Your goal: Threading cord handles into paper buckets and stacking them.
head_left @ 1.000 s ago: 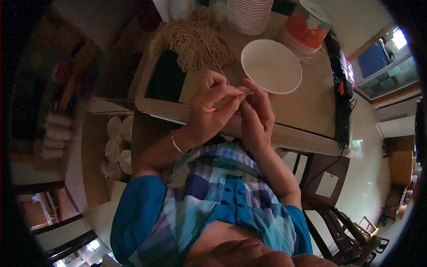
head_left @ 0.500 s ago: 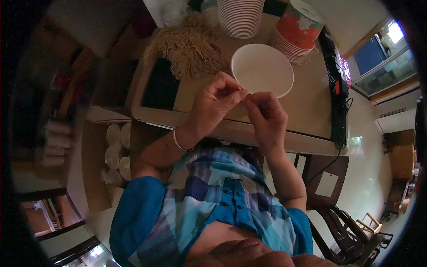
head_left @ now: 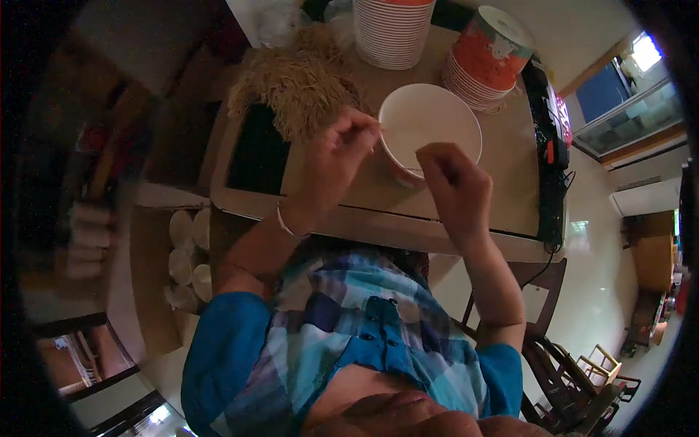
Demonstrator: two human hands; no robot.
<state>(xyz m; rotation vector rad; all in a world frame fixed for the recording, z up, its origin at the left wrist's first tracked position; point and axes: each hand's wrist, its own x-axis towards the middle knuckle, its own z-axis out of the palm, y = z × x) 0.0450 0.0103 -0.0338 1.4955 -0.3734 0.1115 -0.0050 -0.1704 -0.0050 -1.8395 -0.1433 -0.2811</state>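
A white-lined paper tub [head_left: 429, 124] stands near the table's front edge, its mouth facing up. At its left rim is my left hand [head_left: 341, 149], its thumb and fingers pinched together. My right hand [head_left: 460, 191] is closed over the tub's front right rim, fingers curled down. A faint thin thread-like bit shows by each hand's fingertips, too fine to name. Just beyond my left hand lies a heap of tan, stringy fibres [head_left: 302, 84], tangled and loose.
Behind the tub rise a tall stack of paper tubs [head_left: 393, 35] and a red-and-green printed stack [head_left: 489, 54]. A black power strip with a cable [head_left: 557, 156] runs along the table's right edge. On the left, a cardboard box [head_left: 156, 320] holds several pale round items.
My hands, which met at the fingertips in front of the tub, have come apart. The left has moved left, the right rightward and nearer.
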